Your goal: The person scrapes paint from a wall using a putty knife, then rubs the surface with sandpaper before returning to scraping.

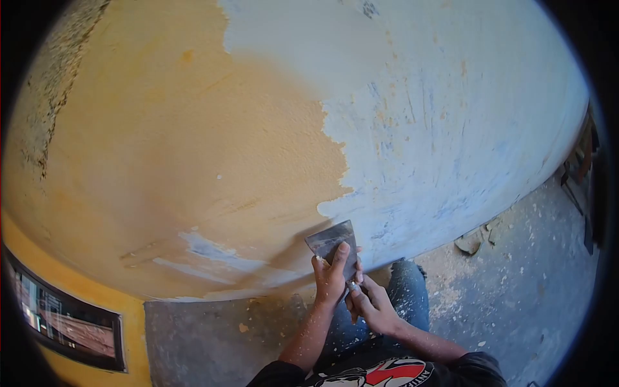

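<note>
A wide, dark metal scraper is held in front of my body, its broad edge pointing up toward the wall. My left hand is closed around the blade, with the thumb lying flat on its face. Lower down, my right hand is closed at the narrow handle end, which its fingers mostly hide. Pale specks dot both hands and forearms. Behind the scraper rises the wall, part yellow-orange paint and part whitish-blue stripped or coated surface, with a ragged border between them.
Paint flakes and dust litter the grey floor; larger peeled chips lie at the wall's foot. At lower left is a dark-framed window in a yellow wall. Dark objects stand at the far right. My jean-covered knee is near the wall.
</note>
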